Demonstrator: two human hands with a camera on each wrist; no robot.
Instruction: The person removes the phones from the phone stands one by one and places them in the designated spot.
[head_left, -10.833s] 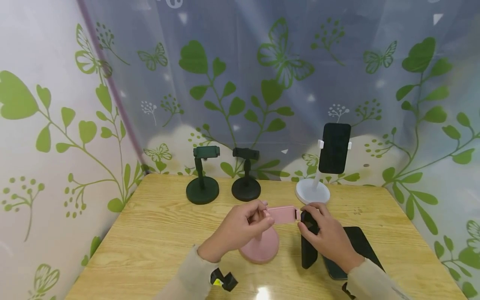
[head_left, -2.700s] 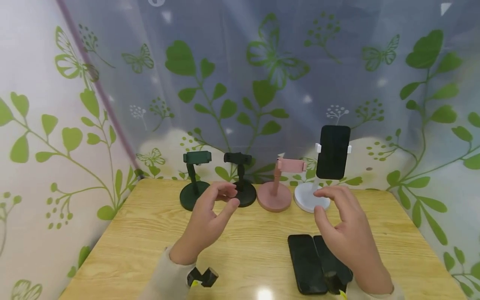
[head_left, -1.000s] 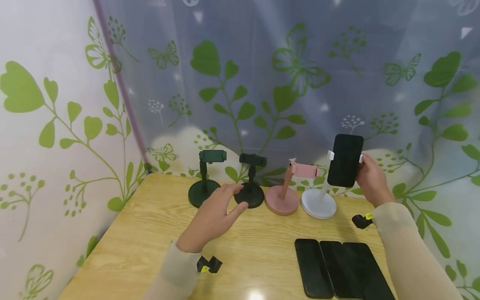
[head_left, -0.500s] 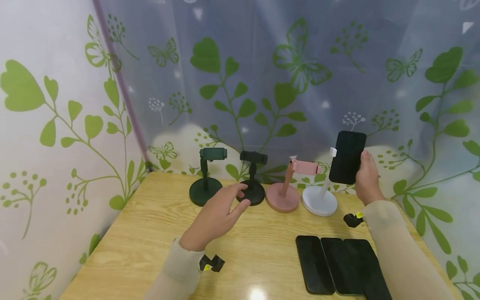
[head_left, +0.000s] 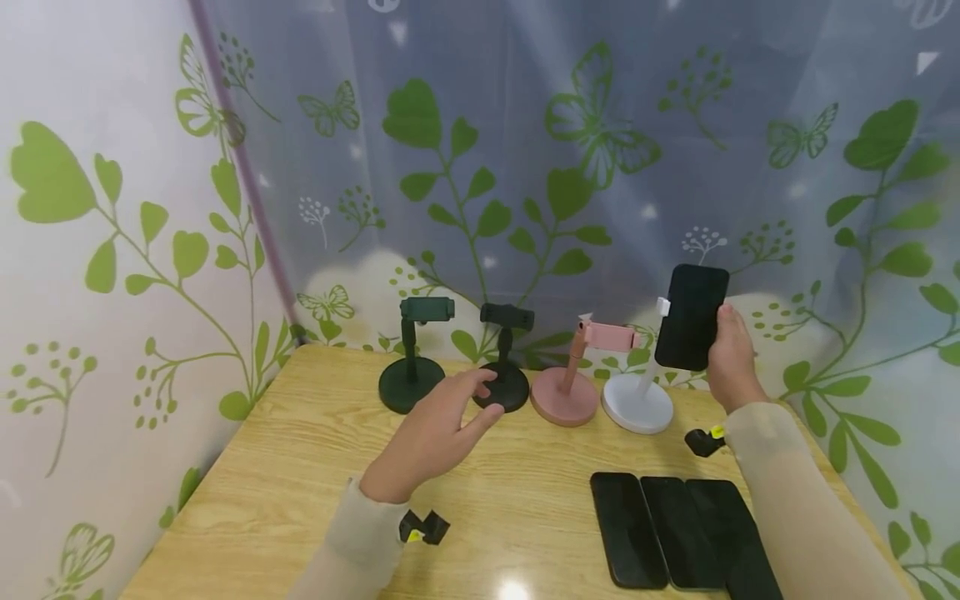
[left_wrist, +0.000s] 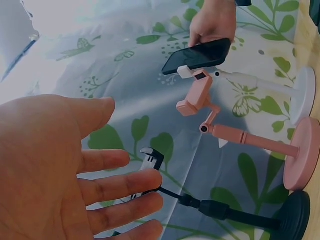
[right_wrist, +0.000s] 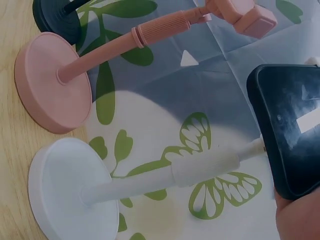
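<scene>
A black smartphone point(head_left: 692, 317) sits tilted in the clip of the white phone stand point(head_left: 639, 404), at the right end of a row of stands. My right hand point(head_left: 737, 357) grips its right edge, thumb at the side and fingers hidden behind. One white clip jaw shows on the phone's left edge. My left hand point(head_left: 433, 429) hovers over the table with relaxed fingers, holding nothing; the left wrist view shows its palm point(left_wrist: 40, 170). Nearest to it are the black phone stand point(head_left: 501, 387) and the dark green phone stand point(head_left: 410, 383). The pink phone stand point(head_left: 566, 396) has its clip unoccupied.
Three dark phones lie flat side by side at the table's front right: one phone point(head_left: 628, 529), a middle phone point(head_left: 682, 533) and a third point(head_left: 731, 533), partly under my right sleeve. Behind the wooden table point(head_left: 300, 500) hangs a leaf-patterned curtain point(head_left: 480, 150).
Earlier both hands were at the pink stand, which now stands in the back row. My right hand has set its phone down and reached to the phone in the white stand; its right clip jaw is now hidden.
</scene>
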